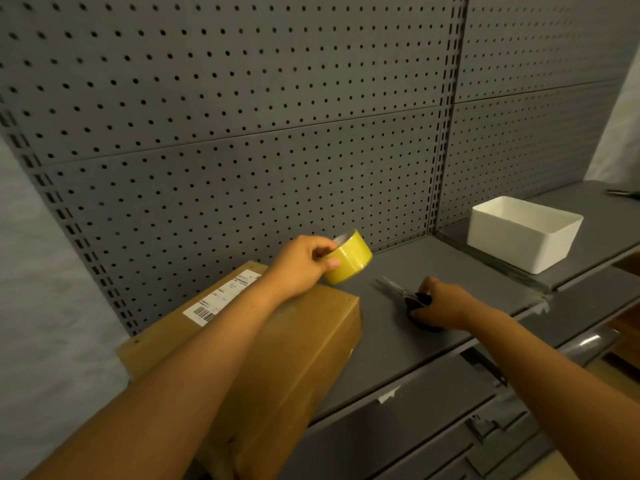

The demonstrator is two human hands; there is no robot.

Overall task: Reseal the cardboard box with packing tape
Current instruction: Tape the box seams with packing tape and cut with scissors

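Note:
A long brown cardboard box (294, 344) with a white barcode label (225, 296) lies on the grey shelf, its near end jutting past the shelf's front edge. My left hand (301, 265) grips a yellow roll of packing tape (349, 258) just above the box's far end. To the right of the box, scissors (401, 292) with black handles lie on the shelf, blades pointing back-left. My right hand (440, 303) rests on the scissor handles with its fingers curled round them.
A white open plastic bin (523, 233) stands on the shelf at the back right. A grey pegboard wall (242, 133) rises behind the shelf (460, 278). Grey drawers (433, 420) sit below the shelf's front edge.

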